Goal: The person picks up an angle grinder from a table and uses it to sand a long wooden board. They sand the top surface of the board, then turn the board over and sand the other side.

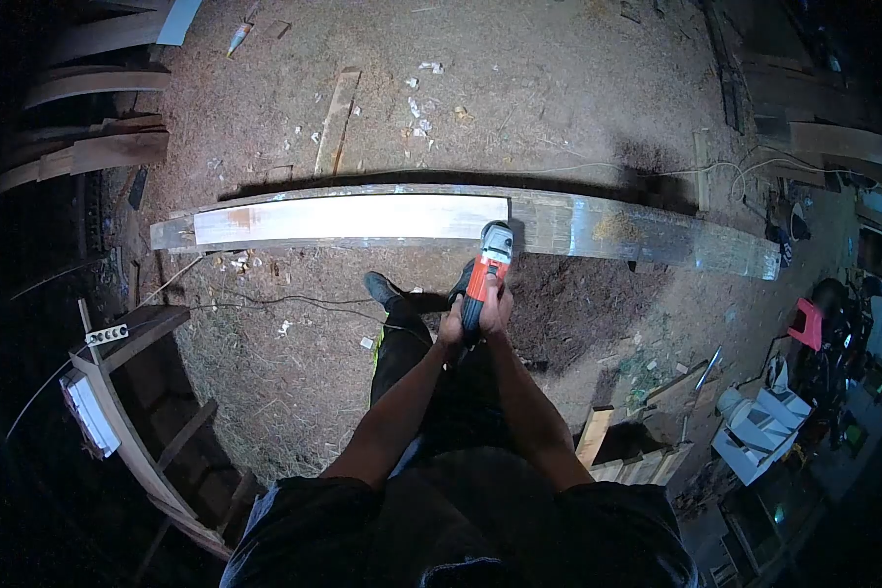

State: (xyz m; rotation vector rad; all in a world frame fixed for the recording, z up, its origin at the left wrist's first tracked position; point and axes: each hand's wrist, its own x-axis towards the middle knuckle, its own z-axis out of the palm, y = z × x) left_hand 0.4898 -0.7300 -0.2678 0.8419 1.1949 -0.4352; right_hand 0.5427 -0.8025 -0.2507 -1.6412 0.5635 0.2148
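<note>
Both my hands are closed around an angle grinder (482, 284) with an orange-red body and a dark rear grip. My left hand (451, 326) wraps the rear of the tool, while my right hand (496, 306) grips its body closer to the head. The grinder's metal head is at the near right end of a pale wooden board (353, 218); whether its disc touches the wood cannot be made out. That board lies lengthwise on a long, weathered plank (637, 235).
A power strip (107, 335) sits on a wooden frame (132, 421) at left. Cables cross the dirt floor. Boards are stacked at upper left (118, 152). A red stool (806, 323) and a white box (760, 431) stand at right. A loose board (338, 120) lies beyond the plank.
</note>
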